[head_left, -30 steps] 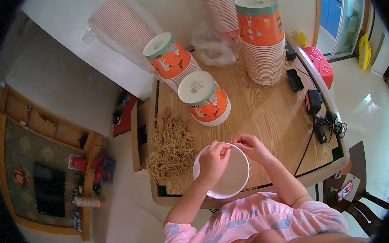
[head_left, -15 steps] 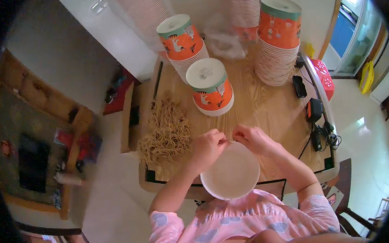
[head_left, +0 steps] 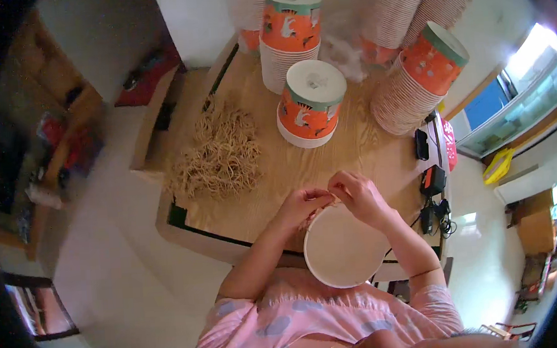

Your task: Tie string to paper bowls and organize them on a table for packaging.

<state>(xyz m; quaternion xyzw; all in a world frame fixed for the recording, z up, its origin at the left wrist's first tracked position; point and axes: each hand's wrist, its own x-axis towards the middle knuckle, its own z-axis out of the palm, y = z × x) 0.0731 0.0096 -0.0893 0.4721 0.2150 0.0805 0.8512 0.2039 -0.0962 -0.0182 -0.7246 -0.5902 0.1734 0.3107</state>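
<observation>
A paper bucket [head_left: 347, 249] is held between my body and the table's front edge, its white inside facing up and a bit of printed outer wall showing at the left. My left hand [head_left: 303, 207] is closed at the far rim, thumb and fingers pinched on it. Close against it, my right hand [head_left: 360, 198] is closed too, fingertips pinched at the same spot. Whatever thin thing lies between the fingertips is too small to make out. Left of my hands, a loose heap of tan twine pieces [head_left: 223, 155] lies on the table.
Upside down on the wooden table [head_left: 278, 167] stands an orange and green bucket [head_left: 312, 102]. Behind are a left bucket stack [head_left: 289, 36] and a right bucket stack [head_left: 419, 79]. Wrapped stacks [head_left: 402, 7] lean at the back. A black adapter [head_left: 432, 180] with cables lies at the right edge.
My view has turned, so the table and its things sit differently in the picture. The bucket has tipped slightly, showing some printed side. Both hands remain pinched at its far rim.
</observation>
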